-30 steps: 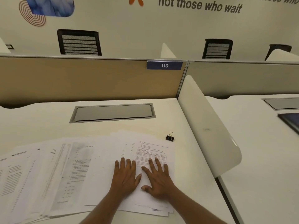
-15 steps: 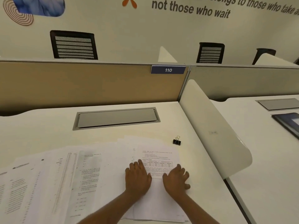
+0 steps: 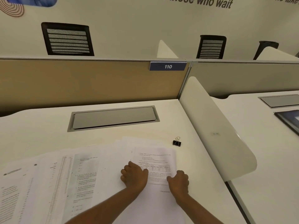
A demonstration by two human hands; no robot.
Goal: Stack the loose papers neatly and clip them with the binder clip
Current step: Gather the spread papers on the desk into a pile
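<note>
Loose printed papers (image 3: pixel 77 180) lie fanned across the near part of the white desk (image 3: pixel 40 126), spreading off to the left. The top sheet (image 3: pixel 156 156), with text and a small table, sits at the right end of the spread. My left hand (image 3: pixel 134 175) is curled at that sheet's left edge and my right hand (image 3: pixel 178 181) at its right edge, both gripping it against the pile. A black binder clip (image 3: pixel 176 141) with wire handles stands on the desk just beyond the sheet's far right corner, apart from both hands.
A grey cable hatch (image 3: pixel 113 118) is set into the desk behind the papers. A tan partition (image 3: pixel 89 81) with a "110" label closes the back. A white curved divider (image 3: pixel 215 131) runs along the right side. A dark tablet (image 3: pixel 289 120) lies on the neighbouring desk.
My hands went from flat with spread fingers in the middle of the top sheet to curled, moving apart to its left and right edges. The clip has not moved.
</note>
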